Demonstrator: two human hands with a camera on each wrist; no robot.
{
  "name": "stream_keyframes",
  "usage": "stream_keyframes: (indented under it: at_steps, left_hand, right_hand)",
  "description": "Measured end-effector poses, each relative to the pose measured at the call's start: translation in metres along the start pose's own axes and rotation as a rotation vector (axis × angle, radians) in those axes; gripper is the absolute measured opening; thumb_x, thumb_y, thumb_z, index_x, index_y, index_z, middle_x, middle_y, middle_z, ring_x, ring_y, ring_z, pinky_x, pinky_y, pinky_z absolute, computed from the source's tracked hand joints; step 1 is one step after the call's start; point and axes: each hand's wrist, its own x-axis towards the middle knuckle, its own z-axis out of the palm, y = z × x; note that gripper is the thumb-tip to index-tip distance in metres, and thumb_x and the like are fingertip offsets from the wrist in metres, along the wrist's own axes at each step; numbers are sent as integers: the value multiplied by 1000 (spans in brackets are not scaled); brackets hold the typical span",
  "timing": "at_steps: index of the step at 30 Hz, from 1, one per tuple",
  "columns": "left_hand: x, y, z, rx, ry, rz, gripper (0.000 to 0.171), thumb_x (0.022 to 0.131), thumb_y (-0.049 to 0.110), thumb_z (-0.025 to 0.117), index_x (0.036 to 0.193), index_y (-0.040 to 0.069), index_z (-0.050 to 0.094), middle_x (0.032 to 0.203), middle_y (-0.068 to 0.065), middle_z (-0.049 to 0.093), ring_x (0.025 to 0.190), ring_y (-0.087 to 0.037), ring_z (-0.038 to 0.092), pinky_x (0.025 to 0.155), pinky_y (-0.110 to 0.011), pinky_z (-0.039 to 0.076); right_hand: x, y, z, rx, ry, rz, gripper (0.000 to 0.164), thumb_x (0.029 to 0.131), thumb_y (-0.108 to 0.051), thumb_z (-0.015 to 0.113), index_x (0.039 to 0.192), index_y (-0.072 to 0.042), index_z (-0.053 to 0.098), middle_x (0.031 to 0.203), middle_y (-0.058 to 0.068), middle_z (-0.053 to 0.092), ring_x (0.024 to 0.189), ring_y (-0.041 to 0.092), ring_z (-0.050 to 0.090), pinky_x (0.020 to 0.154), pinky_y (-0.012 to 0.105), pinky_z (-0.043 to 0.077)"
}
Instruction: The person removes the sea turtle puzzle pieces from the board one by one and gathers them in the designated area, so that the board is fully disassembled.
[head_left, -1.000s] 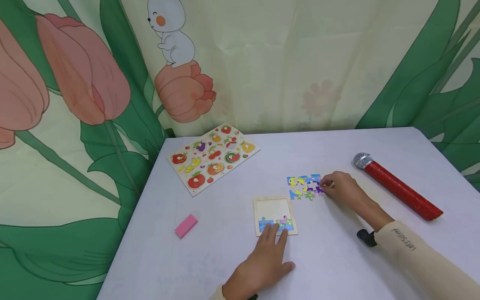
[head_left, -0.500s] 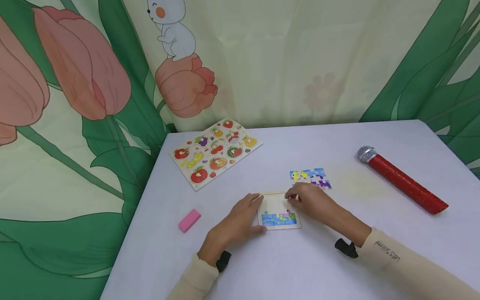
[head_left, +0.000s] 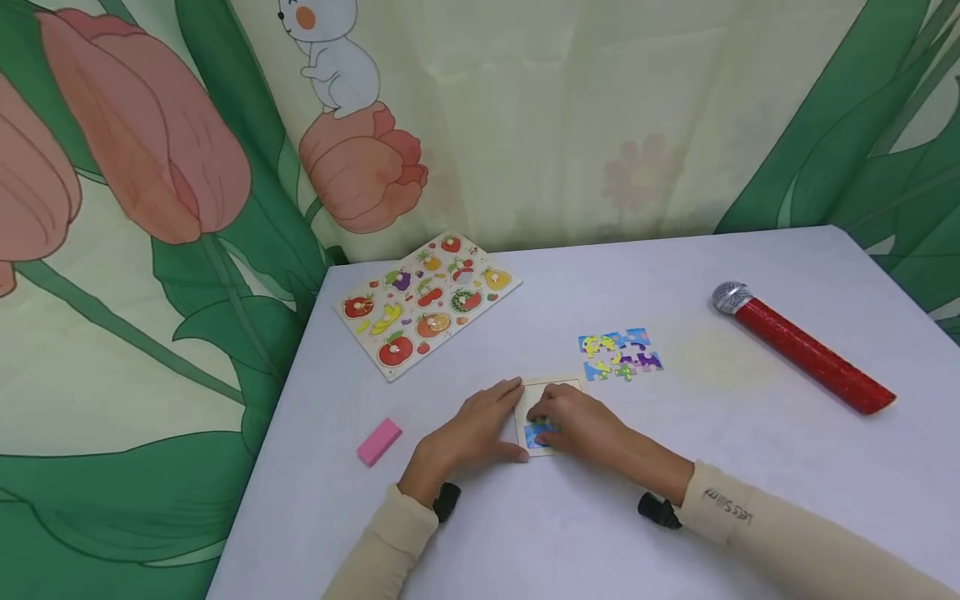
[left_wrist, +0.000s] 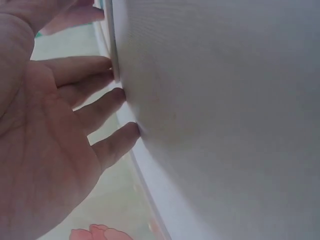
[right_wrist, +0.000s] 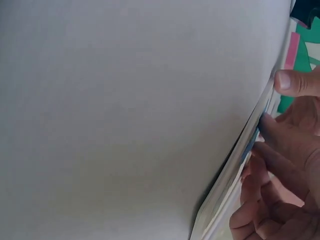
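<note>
A small wooden puzzle tray [head_left: 549, 381] lies mid-table, its lower part filled with blue jigsaw pieces [head_left: 531, 437]. My left hand [head_left: 477, 427] rests along the tray's left side with its fingers fairly straight. Its thumb touches the lower left corner, its fingertips the upper left one. Over the tray, my right hand [head_left: 583, 423] has curled fingers and pinches a puzzle piece low against the tray; that piece is mostly hidden by the fingers. Blue shows by the right fingertips [right_wrist: 264, 121] in the right wrist view. Loose jigsaw pieces [head_left: 600, 343] lie beyond the tray, to the right.
A fruit peg board [head_left: 427, 308] lies at the back left. The pink block [head_left: 379, 442] is left of my left hand. On the right lies a red toy microphone [head_left: 810, 350]. A printed curtain [head_left: 525, 125] hangs behind the table.
My right hand has gone from the loose pieces to the tray, then down and left over it. The left hand has shifted from the tray's lower edge to its left side.
</note>
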Motion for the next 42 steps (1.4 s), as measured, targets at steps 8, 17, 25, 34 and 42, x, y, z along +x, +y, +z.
stream_keyframes:
  at_steps: [8,17,25,34,42]
  left_hand:
    - [0,5,0,-23,32,-37,101,80,31,90,160,8,33,166,-5,31,150,-27,32,121,-44,25]
    - [1,6,1,-17,40,-40,101,80,32,90,160,8,33,166,-5,31,149,-27,33,121,-44,26]
    - [1,7,0,-26,39,-36,101,80,33,90,160,7,34,165,-5,32,148,-28,34,120,-44,28]
    - [1,12,4,-7,30,-82,103,79,34,91,161,11,34,165,-2,32,148,-26,34,117,-42,35]
    - [-1,15,2,-12,45,-101,104,76,30,94,160,10,36,164,-2,33,147,-25,35,116,-42,36]
  right_hand:
    - [-1,-11,2,2,2,90,31,78,-5,89,105,-6,73,95,0,60,89,17,56,79,31,53]
    - [-4,-16,2,-71,72,94,31,74,-6,92,99,-11,73,89,-3,63,85,16,53,72,30,50]
    - [-7,-13,0,56,114,91,26,78,0,87,97,-14,75,84,-8,68,81,11,62,74,31,53]
    - [-21,35,-45,369,88,225,19,89,-1,78,108,-5,79,98,0,74,87,17,66,75,26,57]
    - [-28,79,-57,367,7,426,17,91,-7,78,108,-6,81,107,10,75,91,23,61,67,29,51]
